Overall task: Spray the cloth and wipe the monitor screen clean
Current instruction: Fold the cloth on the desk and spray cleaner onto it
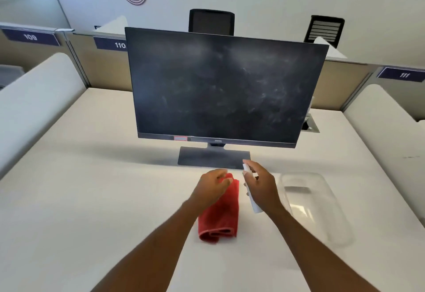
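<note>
Currently, the right hand (pixel 261 183) is wrapped around a white spray bottle (pixel 251 196), long axis tilted, nozzle end up toward the monitor (pixel 218 89). Left hand (pixel 212 184) pinches the far end of the red cloth (pixel 222 213), which lies lengthwise on the desk (pixel 92 199).

Both forearms reach forward; left hand (pixel 212 184) pinches with curled fingers, right hand (pixel 261 182) wrapped closed, forefinger raised on top.
</note>
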`<state>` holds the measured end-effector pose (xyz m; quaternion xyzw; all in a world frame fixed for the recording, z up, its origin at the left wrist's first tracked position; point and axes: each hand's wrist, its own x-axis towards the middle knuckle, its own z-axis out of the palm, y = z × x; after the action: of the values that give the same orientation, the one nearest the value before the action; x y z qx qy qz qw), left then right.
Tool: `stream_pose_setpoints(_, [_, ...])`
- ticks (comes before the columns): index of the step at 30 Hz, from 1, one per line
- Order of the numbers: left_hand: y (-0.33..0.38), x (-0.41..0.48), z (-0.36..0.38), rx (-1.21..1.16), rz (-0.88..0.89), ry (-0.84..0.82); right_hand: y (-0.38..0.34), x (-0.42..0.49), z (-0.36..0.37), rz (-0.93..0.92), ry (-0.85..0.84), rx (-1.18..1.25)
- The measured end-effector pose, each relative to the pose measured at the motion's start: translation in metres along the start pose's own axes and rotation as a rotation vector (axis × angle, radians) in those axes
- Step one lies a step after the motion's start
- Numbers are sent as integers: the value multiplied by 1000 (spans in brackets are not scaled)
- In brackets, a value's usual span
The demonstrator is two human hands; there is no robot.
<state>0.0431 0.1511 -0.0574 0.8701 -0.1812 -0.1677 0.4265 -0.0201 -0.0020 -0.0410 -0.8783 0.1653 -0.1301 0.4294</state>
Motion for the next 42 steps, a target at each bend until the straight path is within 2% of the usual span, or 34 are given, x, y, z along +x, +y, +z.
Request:
stream_pose_setpoints(2, [-28,-8,-8,4,5,44,5,-9,7,-46,-1,-77])
stream_pose_setpoints(5, [-66,-19,-6,268,-39,-153,8,-21,19,-105,-33,-214])
stream_pose_setpoints(7, [-83,-24,2,402,-59,-214,6,-28,24,-111,-56,-245])
stream_pose_setpoints(13, [-96,-18,17,507,-42,-247,-2,-38,44,-115,-135,-350])
stream_pose_setpoints(23, [-106,-21,30,547,-5,-190,5,-43,59,-107,-149,-394])
stream_pose_setpoints(33, [-105,-19,31,536,-20,-194,4,-27,50,-76,12,-322])
stream_pose_setpoints(42, [-103,-20,31,545,-26,-182,0,-22,49,-148,-63,-279])
